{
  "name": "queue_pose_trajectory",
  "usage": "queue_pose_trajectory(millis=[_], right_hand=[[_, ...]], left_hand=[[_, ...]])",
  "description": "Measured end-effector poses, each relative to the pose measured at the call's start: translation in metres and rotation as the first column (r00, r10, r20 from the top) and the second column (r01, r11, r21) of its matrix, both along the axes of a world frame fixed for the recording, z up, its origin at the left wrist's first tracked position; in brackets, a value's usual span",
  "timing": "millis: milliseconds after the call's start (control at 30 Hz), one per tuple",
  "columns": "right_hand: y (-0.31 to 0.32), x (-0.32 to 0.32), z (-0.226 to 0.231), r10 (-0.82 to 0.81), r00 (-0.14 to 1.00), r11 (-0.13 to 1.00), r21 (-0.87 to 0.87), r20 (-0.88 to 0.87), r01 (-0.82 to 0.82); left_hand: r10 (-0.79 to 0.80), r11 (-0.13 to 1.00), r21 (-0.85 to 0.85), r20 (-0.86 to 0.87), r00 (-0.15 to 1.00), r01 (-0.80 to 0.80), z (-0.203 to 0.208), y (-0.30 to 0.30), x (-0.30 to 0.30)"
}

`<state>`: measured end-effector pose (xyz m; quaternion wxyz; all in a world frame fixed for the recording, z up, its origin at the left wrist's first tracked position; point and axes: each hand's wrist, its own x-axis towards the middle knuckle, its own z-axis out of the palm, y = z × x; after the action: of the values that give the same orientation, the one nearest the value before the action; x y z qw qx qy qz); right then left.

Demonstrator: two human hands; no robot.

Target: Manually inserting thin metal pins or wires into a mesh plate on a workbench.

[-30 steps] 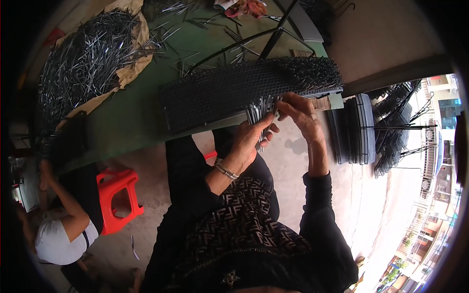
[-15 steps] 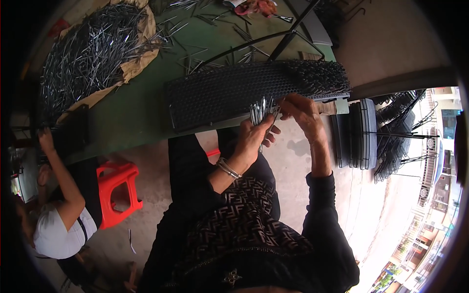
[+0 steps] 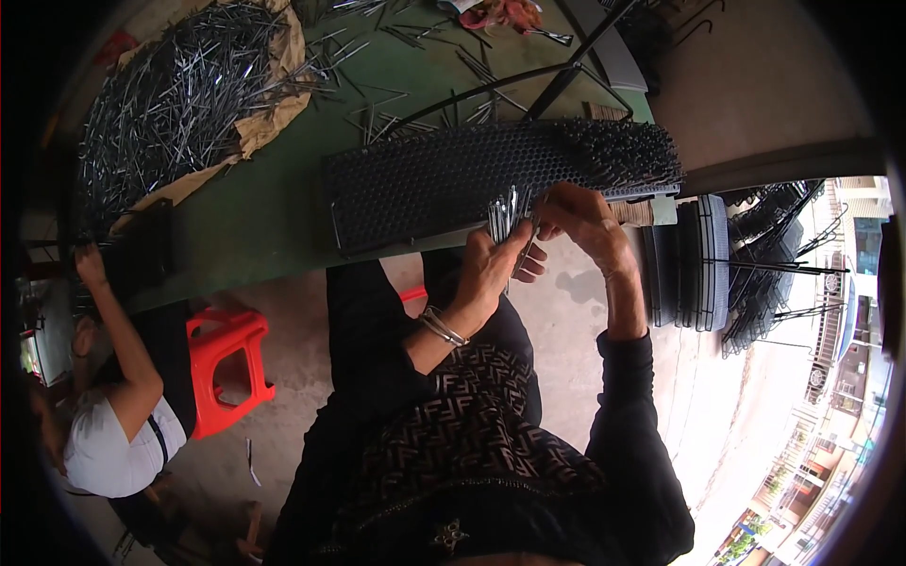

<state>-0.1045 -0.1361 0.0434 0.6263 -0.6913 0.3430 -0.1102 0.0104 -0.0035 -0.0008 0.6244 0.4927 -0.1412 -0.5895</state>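
My left hand [image 3: 491,269] is closed round a bunch of thin metal rods [image 3: 505,209], whose shiny ends stick up above the thumb. Close beside it, my right hand [image 3: 587,224] pinches at the right side of the bunch; its fingertips seem to be on a rod, partly hidden by the fingers. Just beyond both hands lies a long black perforated rack [image 3: 444,174] at the table's near edge. Its right end is filled with many upright dark rods [image 3: 628,151], while holes show bare along the left and middle.
A large heap of metal rods [image 3: 189,104] lies on brown paper [image 3: 269,127] on the green table [image 3: 222,217]. Loose rods are scattered behind the rack. A co-worker in a white shirt [image 3: 127,448] sits left, near a red stool [image 3: 226,373]. Black mesh racks [image 3: 698,264] stand right.
My hands stay together at the rod bunch, with slight finger movement. The whole view has shifted a little; the rack looks otherwise the same.
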Motion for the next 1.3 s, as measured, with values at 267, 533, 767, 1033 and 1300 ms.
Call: queue_pose_trajectory(millis=[267, 533, 767, 1033, 1300], right_hand=[[-0.016, -0.002, 0.018, -0.107, 0.993, 0.961, -0.250, 0.052, 0.117], [-0.048, 0.026, 0.009, -0.461, 0.857, 0.557, -0.677, 0.231, 0.481], [-0.062, 0.039, -0.010, -0.442, 0.858, 0.392, -0.804, 0.262, 0.447], [-0.058, 0.042, -0.007, -0.406, 0.865, 0.362, -0.817, 0.296, 0.449], [-0.059, 0.043, -0.019, -0.450, 0.863, 0.344, -0.848, 0.227, 0.403]], left_hand=[[0.053, 0.993, 0.118, -0.207, 0.977, -0.029, -0.005, -0.001, 0.004], [0.022, 0.997, 0.069, -0.481, 0.877, 0.013, -0.017, -0.004, -0.005], [0.018, 0.999, 0.037, -0.533, 0.846, 0.001, -0.022, -0.005, -0.004], [0.001, 0.999, 0.039, -0.544, 0.839, 0.025, -0.019, -0.005, -0.001], [0.023, 0.996, 0.081, -0.524, 0.851, 0.023, -0.016, -0.005, -0.002]])
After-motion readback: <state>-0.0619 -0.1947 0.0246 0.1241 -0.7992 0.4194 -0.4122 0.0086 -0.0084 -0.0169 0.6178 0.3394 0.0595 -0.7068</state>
